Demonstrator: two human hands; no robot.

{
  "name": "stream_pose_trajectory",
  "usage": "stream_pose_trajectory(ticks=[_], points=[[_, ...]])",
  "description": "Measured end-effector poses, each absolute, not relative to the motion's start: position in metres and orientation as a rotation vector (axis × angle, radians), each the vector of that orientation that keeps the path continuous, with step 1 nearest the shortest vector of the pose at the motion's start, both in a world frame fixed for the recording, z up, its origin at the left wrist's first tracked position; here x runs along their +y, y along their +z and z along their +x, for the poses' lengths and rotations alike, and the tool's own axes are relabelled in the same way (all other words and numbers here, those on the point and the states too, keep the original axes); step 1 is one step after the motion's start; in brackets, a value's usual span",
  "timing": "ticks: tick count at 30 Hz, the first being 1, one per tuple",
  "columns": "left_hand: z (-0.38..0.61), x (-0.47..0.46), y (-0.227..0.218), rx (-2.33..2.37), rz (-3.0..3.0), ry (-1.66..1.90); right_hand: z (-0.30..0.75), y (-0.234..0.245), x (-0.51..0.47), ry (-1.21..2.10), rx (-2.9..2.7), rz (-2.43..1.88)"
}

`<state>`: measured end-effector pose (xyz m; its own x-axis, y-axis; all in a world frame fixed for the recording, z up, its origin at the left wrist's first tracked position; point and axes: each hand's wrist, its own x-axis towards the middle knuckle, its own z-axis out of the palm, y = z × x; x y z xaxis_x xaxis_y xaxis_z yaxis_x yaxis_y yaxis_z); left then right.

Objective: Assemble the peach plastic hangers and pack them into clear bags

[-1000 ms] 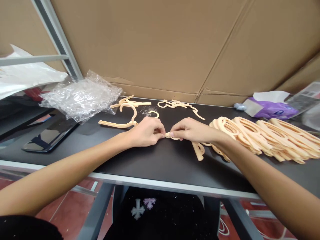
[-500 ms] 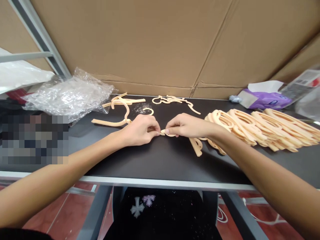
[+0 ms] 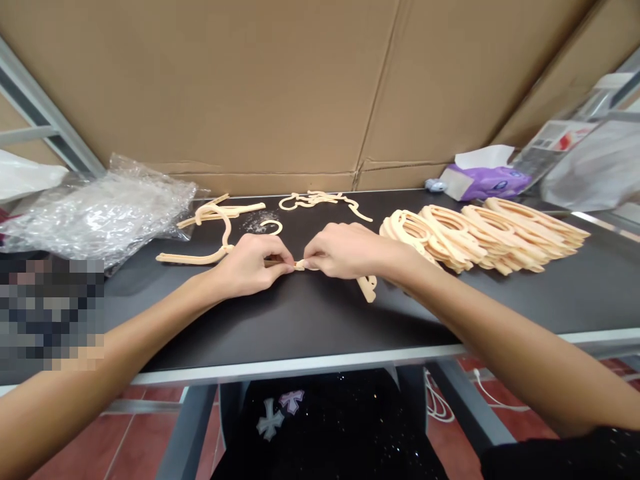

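My left hand pinches a small cream plastic hanger part between thumb and fingertips, just above the black table. My right hand is closed on the adjoining end of it, and the two hands almost meet; the fingers cover most of the joint. Beyond my left wrist lies a hanger arm with a curved piece; whether it touches the hand I cannot tell. A loose hook rests behind my left hand. Below my right wrist another cream hanger piece sticks out on the table.
Stacked cream folding hangers fan out on the right. Loose hanger parts lie at the back, more arms at back left. Clear plastic bags sit left, a purple tissue pack back right. A cardboard wall stands behind.
The view has swung right, so the table things sit farther left in the picture. Both hands still grip the small hanger part, their fingertips slightly closer together.
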<state>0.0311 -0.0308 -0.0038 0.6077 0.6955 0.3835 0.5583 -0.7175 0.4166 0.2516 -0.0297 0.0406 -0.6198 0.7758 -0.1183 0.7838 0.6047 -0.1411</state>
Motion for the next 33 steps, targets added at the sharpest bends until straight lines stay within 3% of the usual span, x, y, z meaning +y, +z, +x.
stream_pose_trajectory(ticks=[5, 14, 33], points=[[0.030, -0.031, -0.004, 1.079, 2.563, 0.745, 0.245, 0.042, -0.045, 0.015, 2.750, 1.317], [0.030, -0.029, 0.001, 1.089, 2.531, 0.735, 0.241, 0.041, -0.061, 0.195, 2.824, 1.197], [0.037, -0.038, -0.007, 1.072, 2.717, 0.744, 0.246, 0.054, -0.059, 0.142, 2.718, 1.519]])
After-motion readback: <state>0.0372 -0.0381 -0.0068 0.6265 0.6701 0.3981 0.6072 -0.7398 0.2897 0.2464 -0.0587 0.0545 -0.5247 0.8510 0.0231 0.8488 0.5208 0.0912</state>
